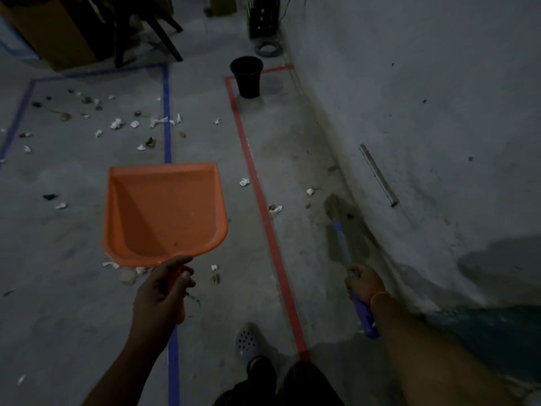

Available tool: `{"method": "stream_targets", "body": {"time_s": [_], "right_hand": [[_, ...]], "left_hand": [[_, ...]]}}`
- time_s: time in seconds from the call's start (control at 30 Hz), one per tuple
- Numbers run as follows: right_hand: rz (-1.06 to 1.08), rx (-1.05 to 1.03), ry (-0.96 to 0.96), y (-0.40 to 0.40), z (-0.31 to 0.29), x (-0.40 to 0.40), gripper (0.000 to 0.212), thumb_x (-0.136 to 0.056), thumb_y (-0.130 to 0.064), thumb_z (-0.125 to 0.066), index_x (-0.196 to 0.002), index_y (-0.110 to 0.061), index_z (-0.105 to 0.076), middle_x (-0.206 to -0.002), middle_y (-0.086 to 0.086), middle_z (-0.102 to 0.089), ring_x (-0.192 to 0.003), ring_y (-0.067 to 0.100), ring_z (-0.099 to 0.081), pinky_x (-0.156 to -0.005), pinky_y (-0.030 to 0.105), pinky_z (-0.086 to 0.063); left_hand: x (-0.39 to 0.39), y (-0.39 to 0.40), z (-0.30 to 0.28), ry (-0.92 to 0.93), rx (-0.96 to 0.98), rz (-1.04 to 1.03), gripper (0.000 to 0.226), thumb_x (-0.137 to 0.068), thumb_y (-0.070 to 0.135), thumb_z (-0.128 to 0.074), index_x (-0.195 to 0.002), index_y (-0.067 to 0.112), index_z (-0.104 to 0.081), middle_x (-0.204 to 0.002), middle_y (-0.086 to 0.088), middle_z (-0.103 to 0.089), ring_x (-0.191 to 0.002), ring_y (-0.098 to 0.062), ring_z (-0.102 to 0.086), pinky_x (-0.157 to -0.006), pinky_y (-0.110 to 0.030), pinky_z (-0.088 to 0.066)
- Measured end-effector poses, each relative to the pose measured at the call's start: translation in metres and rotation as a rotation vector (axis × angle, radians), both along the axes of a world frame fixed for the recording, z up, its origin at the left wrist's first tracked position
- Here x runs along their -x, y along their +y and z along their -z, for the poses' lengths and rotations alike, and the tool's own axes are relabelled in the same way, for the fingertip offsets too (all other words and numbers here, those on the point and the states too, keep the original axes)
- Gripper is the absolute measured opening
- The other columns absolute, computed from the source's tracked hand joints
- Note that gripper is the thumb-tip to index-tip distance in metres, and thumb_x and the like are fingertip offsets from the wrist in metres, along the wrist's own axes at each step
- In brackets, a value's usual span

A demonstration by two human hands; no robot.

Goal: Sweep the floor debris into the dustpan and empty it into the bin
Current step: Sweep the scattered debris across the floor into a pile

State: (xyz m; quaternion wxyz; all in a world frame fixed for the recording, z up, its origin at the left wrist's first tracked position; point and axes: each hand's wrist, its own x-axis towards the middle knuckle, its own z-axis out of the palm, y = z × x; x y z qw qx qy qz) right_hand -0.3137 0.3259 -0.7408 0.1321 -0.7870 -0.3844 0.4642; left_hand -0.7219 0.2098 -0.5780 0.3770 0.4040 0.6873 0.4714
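Note:
My left hand grips the handle of an orange dustpan, held level above the floor with only specks inside its tray. My right hand is closed on the purple handle of a broom, whose brush head rests on the floor near the wall. White paper scraps and dark bits of debris lie scattered across the concrete floor, mostly at the far left, with a few pieces near the red tape. A black bin stands upright further ahead.
A grey wall runs along the right, with a short pipe against it. Blue tape and red tape mark lines on the floor. Wooden furniture and a dark crate stand at the back. My foot is below.

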Motion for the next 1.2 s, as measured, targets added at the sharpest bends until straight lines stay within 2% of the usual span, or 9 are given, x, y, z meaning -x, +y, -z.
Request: {"method": "stream_targets", "body": {"time_s": [0.17,0.27,0.37,0.43,0.5,0.67,0.87,1.1,1.2], "right_hand": [[0.024,0.018,-0.103,-0.010,0.035,-0.038,0.051,-0.066,-0.015,-0.070,-0.116,-0.021,-0.062,-0.097,0.013,-0.070,-0.079,0.034,-0.068,-0.075,0.049,-0.059],[0.050,0.051,-0.098,-0.007,0.039,-0.052,0.050,-0.072,-0.011,-0.068,-0.120,-0.024,-0.059,-0.101,0.014,-0.068,-0.083,0.036,-0.067,-0.075,0.049,-0.059],[0.041,0.063,-0.086,-0.003,0.054,-0.066,0.050,-0.068,-0.014,-0.069,-0.115,-0.025,-0.060,-0.102,0.017,-0.068,-0.081,0.036,-0.068,-0.071,0.049,-0.060],[0.003,0.081,-0.086,0.000,0.038,-0.057,0.045,-0.066,-0.016,-0.067,-0.109,-0.026,-0.060,-0.097,0.017,-0.069,-0.073,0.035,-0.068,-0.066,0.045,-0.061],[-0.028,0.100,-0.059,0.004,0.022,-0.041,0.041,-0.073,-0.006,-0.065,-0.108,-0.027,-0.059,-0.095,0.019,-0.068,-0.067,0.033,-0.066,-0.063,0.039,-0.059],[-0.176,0.097,-0.011,0.017,0.029,-0.009,0.049,-0.072,-0.001,-0.066,-0.117,-0.019,-0.062,-0.094,0.020,-0.067,-0.063,0.035,-0.066,-0.057,0.041,-0.059],[-0.446,0.109,0.019,0.028,0.018,0.057,0.047,-0.078,-0.003,-0.067,-0.121,-0.020,-0.056,-0.105,0.014,-0.063,-0.080,0.033,-0.067,-0.066,0.042,-0.060],[-0.428,0.037,0.106,0.027,0.024,0.109,0.048,-0.078,0.006,-0.063,-0.120,-0.016,-0.060,-0.106,0.016,-0.062,-0.071,0.028,-0.065,-0.056,0.040,-0.060],[-0.384,-0.030,0.081,0.028,0.023,0.099,0.045,-0.078,0.006,-0.066,-0.113,-0.021,-0.060,-0.111,0.012,-0.060,-0.077,0.029,-0.065,-0.056,0.041,-0.060]], "left_hand": [[-0.005,0.018,-0.001,-0.025,-0.026,-0.007,0.030,-0.098,0.003,-0.061,-0.114,0.026,-0.072,-0.092,-0.006,-0.073,-0.075,-0.012,-0.067,-0.062,-0.017,-0.052],[-0.011,0.021,0.002,-0.018,-0.018,-0.010,0.037,-0.098,0.002,-0.062,-0.109,0.035,-0.073,-0.089,-0.005,-0.074,-0.072,-0.012,-0.066,-0.057,-0.017,-0.051],[-0.021,0.018,0.005,-0.025,0.008,-0.036,0.028,-0.098,0.005,-0.062,-0.114,0.027,-0.072,-0.089,-0.007,-0.073,-0.068,-0.009,-0.064,-0.052,-0.015,-0.048],[-0.027,0.016,0.008,-0.035,0.009,-0.047,0.025,-0.098,0.007,-0.062,-0.117,0.020,-0.071,-0.090,-0.010,-0.072,-0.067,-0.010,-0.064,-0.051,-0.016,-0.048],[-0.032,0.013,0.011,-0.037,0.015,-0.052,0.024,-0.098,0.007,-0.062,-0.117,0.020,-0.071,-0.090,-0.011,-0.072,-0.067,-0.011,-0.064,-0.049,-0.018,-0.047],[-0.036,0.005,0.010,-0.047,0.011,-0.076,0.025,-0.098,0.004,-0.061,-0.117,0.017,-0.071,-0.087,-0.007,-0.073,-0.072,-0.013,-0.067,-0.058,-0.021,-0.052],[-0.018,0.001,0.004,-0.086,0.007,-0.107,0.026,-0.098,0.007,-0.061,-0.119,0.018,-0.071,-0.092,-0.009,-0.073,-0.078,-0.020,-0.068,-0.067,-0.028,-0.055],[0.020,0.003,-0.005,-0.067,0.007,-0.079,0.029,-0.099,0.004,-0.060,-0.120,0.019,-0.071,-0.096,-0.010,-0.072,-0.081,-0.024,-0.069,-0.069,-0.025,-0.056],[0.032,0.006,-0.006,-0.059,0.013,-0.055,0.029,-0.098,0.004,-0.059,-0.119,0.020,-0.070,-0.096,-0.009,-0.072,-0.079,-0.020,-0.069,-0.065,-0.021,-0.054]]}}
